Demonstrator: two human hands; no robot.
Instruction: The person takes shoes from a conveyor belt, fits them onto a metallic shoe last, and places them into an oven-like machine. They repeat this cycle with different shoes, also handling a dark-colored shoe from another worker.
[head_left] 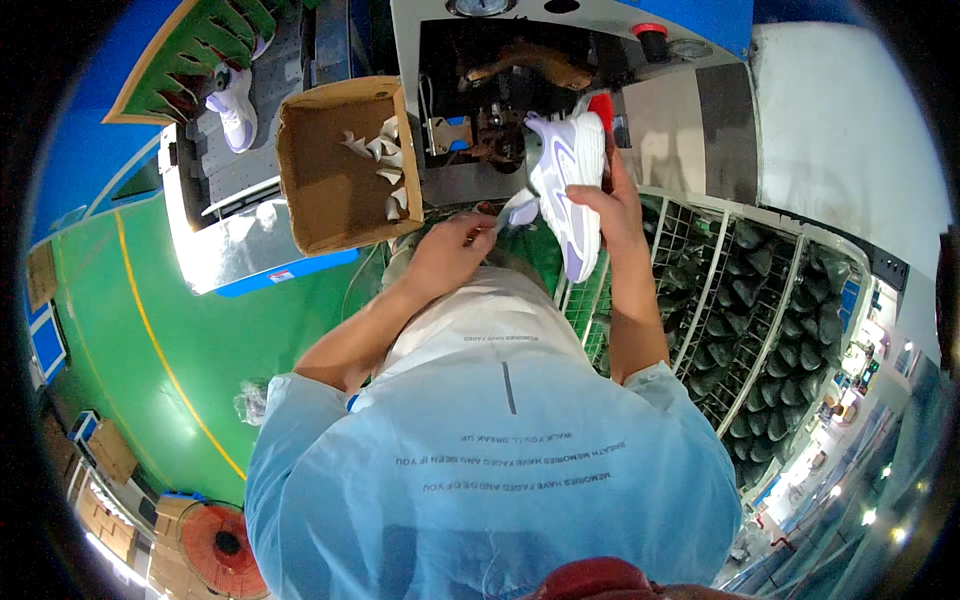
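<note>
White-lilac sneaker (568, 175) is gripped by right hand (612, 205); left hand (452, 250) is pinched on its white tongue piece (520, 208). Shoe could be dropped or snagged on the machine (500, 110) if that grip is loosened.

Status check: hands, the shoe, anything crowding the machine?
Right hand grips white sneaker at the machine. Left hand pinches its white tongue piece. Cardboard box sits close left.

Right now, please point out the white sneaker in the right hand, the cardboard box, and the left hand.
white sneaker (570, 165), head view, on its side panel.
cardboard box (325, 195), head view, on its bare inner floor.
left hand (450, 252), head view, on its back.
</note>
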